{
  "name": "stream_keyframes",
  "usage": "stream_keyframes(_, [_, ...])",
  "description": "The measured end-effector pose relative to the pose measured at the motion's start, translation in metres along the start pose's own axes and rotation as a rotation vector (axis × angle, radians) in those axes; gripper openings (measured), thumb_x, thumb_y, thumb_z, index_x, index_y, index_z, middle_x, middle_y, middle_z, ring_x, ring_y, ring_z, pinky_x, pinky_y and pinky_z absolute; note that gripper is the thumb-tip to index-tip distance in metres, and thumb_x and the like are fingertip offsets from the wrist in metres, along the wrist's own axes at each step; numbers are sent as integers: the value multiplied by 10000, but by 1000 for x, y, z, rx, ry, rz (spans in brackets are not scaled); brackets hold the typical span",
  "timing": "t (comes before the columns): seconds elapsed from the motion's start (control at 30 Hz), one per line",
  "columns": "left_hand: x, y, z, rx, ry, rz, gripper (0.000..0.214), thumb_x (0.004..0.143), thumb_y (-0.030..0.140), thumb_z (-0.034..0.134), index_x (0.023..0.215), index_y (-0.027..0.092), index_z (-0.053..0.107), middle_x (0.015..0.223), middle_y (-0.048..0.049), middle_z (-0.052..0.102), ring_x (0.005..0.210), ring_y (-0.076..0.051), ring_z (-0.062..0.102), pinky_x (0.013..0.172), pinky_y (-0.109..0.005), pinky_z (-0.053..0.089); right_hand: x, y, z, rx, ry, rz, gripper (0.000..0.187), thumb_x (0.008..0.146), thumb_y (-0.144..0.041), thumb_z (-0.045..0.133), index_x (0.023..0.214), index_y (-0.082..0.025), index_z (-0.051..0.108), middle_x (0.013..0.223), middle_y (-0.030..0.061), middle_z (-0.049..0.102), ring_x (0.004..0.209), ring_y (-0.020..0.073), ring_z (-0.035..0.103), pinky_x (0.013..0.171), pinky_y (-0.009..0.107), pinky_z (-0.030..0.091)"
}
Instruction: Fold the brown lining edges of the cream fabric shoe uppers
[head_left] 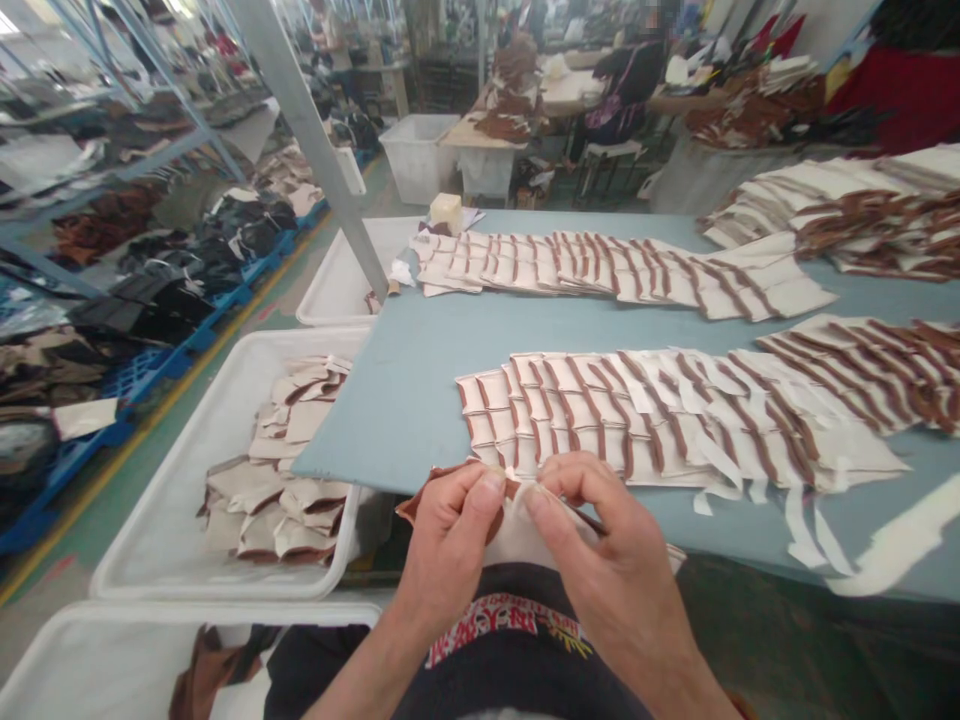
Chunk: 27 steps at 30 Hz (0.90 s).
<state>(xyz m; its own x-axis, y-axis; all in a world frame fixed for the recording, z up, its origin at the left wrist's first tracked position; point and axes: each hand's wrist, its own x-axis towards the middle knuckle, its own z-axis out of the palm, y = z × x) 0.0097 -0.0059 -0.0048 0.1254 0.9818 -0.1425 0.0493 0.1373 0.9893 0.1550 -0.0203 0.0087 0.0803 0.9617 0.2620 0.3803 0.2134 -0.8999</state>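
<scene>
Close to my body, at the near edge of the table, both hands pinch one brown and cream fabric piece (519, 538). My left hand (454, 520) grips its brown edge between thumb and fingers. Just beside it, my right hand (592, 530) pinches the same piece, its thumb pressed on a pale bit at the edge. The fingertips hide much of the piece. Beyond my hands, a row of overlapping cream pieces with brown edges (555, 410) lies on the blue-green table (405, 390). White strips (720, 462) lie over that row and hang toward the near side.
A second row of pieces (600, 265) lies farther back, with more stacks (862, 205) at the right. A white bin (217, 400) of cream pieces stands left of the table. A metal post (307, 130) rises at the table's left corner. A seated person (626, 85) is in the background.
</scene>
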Motion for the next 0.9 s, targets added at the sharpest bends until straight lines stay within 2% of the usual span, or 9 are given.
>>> stream_keyframes(0.2, [0,-1,3,-24,-1,-19,455,981,463,496,621,210,383,562,69,286,523,-95,228,505,-267,234,-4,8,5,35,12,41,223,955,-217,573,736,-223,529,809,-8,594,776,153,580,733,274,443])
stream_keyframes(0.37, [-1,-3,7,29,11,25,436,995,427,476,629,199,409,596,51,350,563,-106,298,543,-268,277,-5,9,9,77,54,76,231,948,-244,598,724,-224,548,833,0,624,816,160,601,782,273,450])
stream_keyframes(0.6, [0,-5,11,38,36,40,439,1001,404,473,615,208,398,572,62,317,541,-106,277,537,-276,269,-1,13,12,52,83,140,226,917,-276,580,701,-226,535,748,-10,618,699,152,592,687,257,461])
stream_keyframes(0.77, [3,-8,8,23,44,-5,449,987,431,491,611,214,377,555,71,301,517,-97,255,523,-271,261,1,18,13,33,48,177,226,902,-302,578,695,-224,533,740,-4,619,697,161,594,691,271,460])
stream_keyframes(0.9, [6,-8,4,14,4,-38,458,977,451,495,605,216,369,547,72,288,508,-93,236,504,-267,238,7,18,7,46,-71,237,235,887,-336,564,682,-225,535,697,-12,611,659,160,582,647,266,448])
